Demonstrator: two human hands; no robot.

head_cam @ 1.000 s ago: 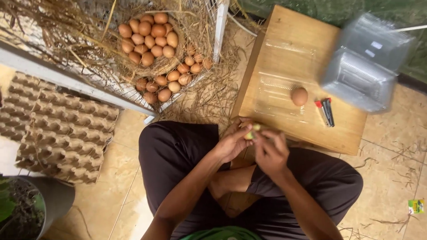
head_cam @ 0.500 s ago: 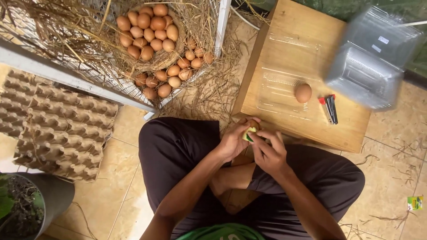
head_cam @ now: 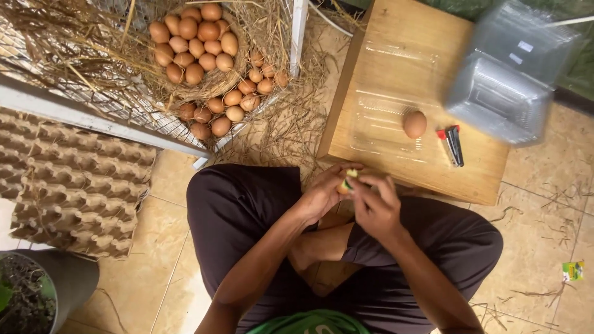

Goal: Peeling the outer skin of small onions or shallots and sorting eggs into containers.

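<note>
I sit cross-legged on a tiled floor. My left hand (head_cam: 326, 193) and my right hand (head_cam: 375, 205) meet above my lap, both pinching an egg with a small yellow-green sticker (head_cam: 349, 181); the fingers mostly hide the egg. Just beyond my hands is a low wooden table (head_cam: 396, 43). On it lies an open clear plastic egg carton (head_cam: 380, 127) with one brown egg (head_cam: 414, 124) in it, and a red and black stapler (head_cam: 450, 145) lies beside that.
A straw nest with several brown eggs (head_cam: 195, 46) sits at the upper left on a wire rack. Grey cardboard egg trays (head_cam: 68, 179) lie stacked at the left. A pile of clear plastic cartons (head_cam: 507, 80) stands at the table's right. A potted plant (head_cam: 28, 297) is at the bottom left.
My hands have stayed together over my lap, turning slightly on the egg with the sticker. Nothing on the table has moved.
</note>
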